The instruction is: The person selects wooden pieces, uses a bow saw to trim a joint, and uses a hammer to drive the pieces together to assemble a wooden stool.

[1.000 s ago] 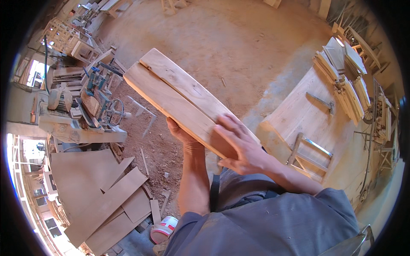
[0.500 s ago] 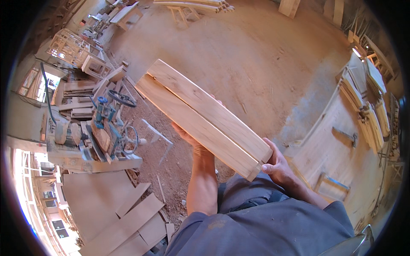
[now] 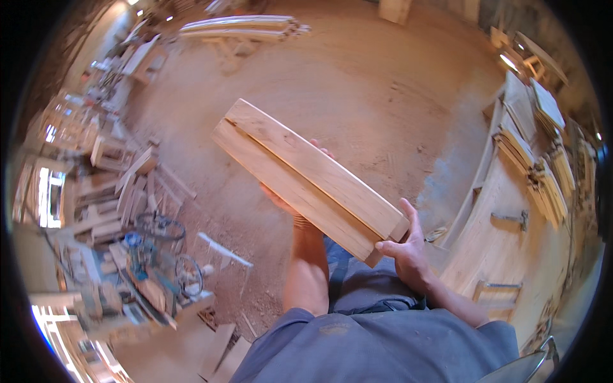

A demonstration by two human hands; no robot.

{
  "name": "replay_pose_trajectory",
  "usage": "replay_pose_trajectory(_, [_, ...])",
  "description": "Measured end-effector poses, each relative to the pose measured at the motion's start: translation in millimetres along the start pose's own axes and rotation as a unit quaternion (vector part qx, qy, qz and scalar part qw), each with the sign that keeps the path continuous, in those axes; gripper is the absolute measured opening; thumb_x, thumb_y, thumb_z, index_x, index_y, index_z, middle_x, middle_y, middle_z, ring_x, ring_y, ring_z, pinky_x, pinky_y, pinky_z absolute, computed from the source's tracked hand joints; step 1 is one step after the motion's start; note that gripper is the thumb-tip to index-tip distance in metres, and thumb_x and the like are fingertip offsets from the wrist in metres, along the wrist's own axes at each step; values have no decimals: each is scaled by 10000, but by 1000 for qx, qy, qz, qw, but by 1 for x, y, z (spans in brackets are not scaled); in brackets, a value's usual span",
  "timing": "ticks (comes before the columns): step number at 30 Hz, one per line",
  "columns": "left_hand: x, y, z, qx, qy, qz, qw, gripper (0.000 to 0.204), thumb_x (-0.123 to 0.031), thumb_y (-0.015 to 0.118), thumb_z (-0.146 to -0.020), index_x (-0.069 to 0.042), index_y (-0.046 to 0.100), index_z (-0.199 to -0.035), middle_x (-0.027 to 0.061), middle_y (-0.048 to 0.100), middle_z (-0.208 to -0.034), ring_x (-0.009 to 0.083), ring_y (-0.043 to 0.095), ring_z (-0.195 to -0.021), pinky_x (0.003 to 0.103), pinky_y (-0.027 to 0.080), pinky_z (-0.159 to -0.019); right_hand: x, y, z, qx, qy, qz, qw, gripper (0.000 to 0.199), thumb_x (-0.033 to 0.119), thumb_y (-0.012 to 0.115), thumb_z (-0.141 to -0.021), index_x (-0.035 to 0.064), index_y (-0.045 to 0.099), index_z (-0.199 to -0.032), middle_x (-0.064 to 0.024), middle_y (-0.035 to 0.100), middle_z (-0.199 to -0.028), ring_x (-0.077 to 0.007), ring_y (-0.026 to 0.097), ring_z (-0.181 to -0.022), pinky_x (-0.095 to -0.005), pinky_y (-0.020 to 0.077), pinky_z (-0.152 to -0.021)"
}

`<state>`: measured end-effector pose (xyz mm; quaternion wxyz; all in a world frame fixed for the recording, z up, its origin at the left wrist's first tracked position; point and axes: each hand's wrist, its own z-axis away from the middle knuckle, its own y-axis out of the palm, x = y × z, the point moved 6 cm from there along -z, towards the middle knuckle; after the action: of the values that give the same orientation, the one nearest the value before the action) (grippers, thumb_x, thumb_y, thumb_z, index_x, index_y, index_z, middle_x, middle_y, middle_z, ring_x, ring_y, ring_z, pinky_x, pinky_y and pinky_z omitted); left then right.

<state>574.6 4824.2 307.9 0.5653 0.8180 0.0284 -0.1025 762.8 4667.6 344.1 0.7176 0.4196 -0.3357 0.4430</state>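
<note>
Two long pale wooden boards point(image 3: 306, 175) lie stacked side by side in my hands, slanting from upper left to lower right above the sawdust floor. My left hand point(image 3: 281, 198) supports them from underneath near the middle, mostly hidden by the wood. My right hand point(image 3: 405, 252) grips the near end, thumb up along the end face. My grey shirt and trousers fill the lower edge.
A wooden workbench point(image 3: 504, 255) with a metal clamp and stacks of planks point(image 3: 543, 166) runs along the right. A blue-green woodworking machine point(image 3: 153, 268) and loose offcuts point(image 3: 140, 179) stand at left. A trestle with long boards point(image 3: 242, 29) is at the far top.
The view has swung left and forward across the floor. My right hand slid from on top of the boards to their near end, and the boards now sit lower in front of me.
</note>
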Motion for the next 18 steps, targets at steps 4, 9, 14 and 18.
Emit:
replay_pose_trajectory(4, [18, -54, -74, -93, -11, -32, 995, 984, -817, 454, -818, -125, 383, -1513, 238, 521, -1400, 408, 547, -1205, 557, 464, -1025, 11, 3, -69, -50, -31, 52, 997, 967, 78, 792, -704, 57, 271, -1518, -145, 555, -1221, -242, 548, -1147, -364, 434, -1026])
replay_pose_trajectory(9, [58, -59, -161, -3, -140, 220, 965, 1003, -764, 610, -781, -133, 367, -1523, 218, 438, -1484, 389, 423, -1355, 592, 444, -1049, 28, 19, -132, -68, -27, -83, 994, 964, 100, 841, -736, 76, 285, -1524, -122, 565, -1258, -220, 539, -1199, -365, 449, -1028])
replay_pose_trajectory(14, [144, -91, -200, -125, -213, 325, 913, 970, -690, 647, -798, -102, 367, -1517, 172, 438, -1494, 382, 424, -1361, 621, 399, -1086, 56, -11, -166, -173, -13, -68, 982, 948, 52, 852, -701, 88, 333, -1493, -84, 515, -1299, -231, 518, -1219, -367, 454, -1034])
replay_pose_trajectory(18, [189, -162, -214, -148, -238, -51, 959, 879, -637, 592, -864, -107, 361, -1526, 152, 399, -1535, 355, 401, -1385, 525, 339, -1154, 31, -72, -178, -256, -10, -279, 926, 780, 57, 806, -783, 67, 381, -1437, -112, 561, -1249, -249, 595, -1147, -409, 542, -959])
